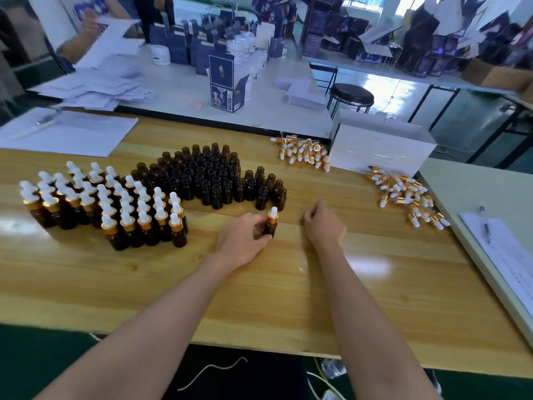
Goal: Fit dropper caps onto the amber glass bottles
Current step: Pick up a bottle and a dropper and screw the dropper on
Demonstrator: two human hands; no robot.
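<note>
White paper sheets [66,131] cover the far left corner of the light wooden bench [259,298]. In front of them, towards the left edge, stands a close block of around forty small amber glass bottles already wearing gold-collared, white-bulbed dropper caps [115,206]. Just right of it, reaching to the far edge, several dozen uncapped amber glass bottles [213,177] crowd together, too tightly packed to count exactly.

Nearer the front edge, the left hand [245,238] grips a single capped amber bottle [271,223], upright on the bench. The right hand [323,223] is near it but apart, fingers loosely curled with nothing seen in them.

Two loose heaps of gold-and-white dropper caps follow. The first heap [302,153] lies at the far edge against a white rectangular box [380,145]. The second heap [403,194] lies by the right edge, in front of that box.
</note>
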